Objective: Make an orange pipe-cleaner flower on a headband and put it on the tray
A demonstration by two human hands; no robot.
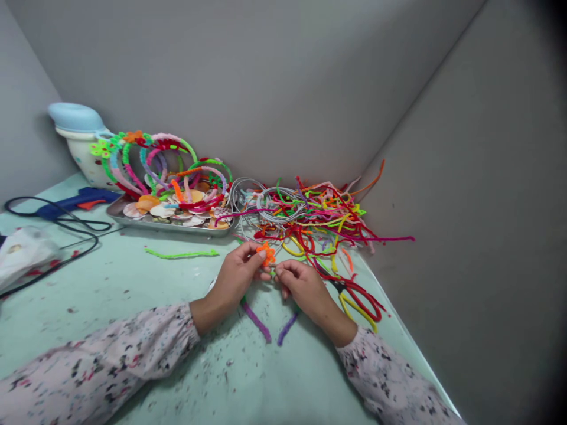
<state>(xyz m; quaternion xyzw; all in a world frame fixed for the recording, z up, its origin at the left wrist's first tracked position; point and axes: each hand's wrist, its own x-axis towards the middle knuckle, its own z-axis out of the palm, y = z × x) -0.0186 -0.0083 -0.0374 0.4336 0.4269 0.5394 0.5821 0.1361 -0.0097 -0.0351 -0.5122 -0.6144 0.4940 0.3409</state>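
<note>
From my remote seat: the flower (267, 252), small and orange, sits mid-view above the bench (115, 277); I take it as the clock centre. The left hand (234, 273) is closed in a pinch, thumb on the petals and fingers behind, probably to keep the face from turning. The right hand (308, 286), just to the right, has thumb and forefinger drawn together on a thin strip (273, 265) by the flower's lower edge; exactly how the two join, I cannot tell. Pinching from both sides seems to steady a light, springy piece in mid-air. Two fuzzy purple ends splay below, the left end (257, 323) toward 7 o'clock, the right end (287, 329) toward 5, presumably one curved band. At 10, the tray (175, 229) of shells bears fuzzy hoops, some upright, as if stood there to spare their shape. Wire rings (283, 221) lie near 12 and loose stems (336, 206) spread from 1 to 3, all within short reach. Cutters (339, 286) lie at 4, handles toward the wearer, handy for the right hand. A green stem (181, 255) lies apart at 9. The glue gun (66, 205) and its cord sit between 9 and 10, well aside, likely so the cord stays off the work.
</note>
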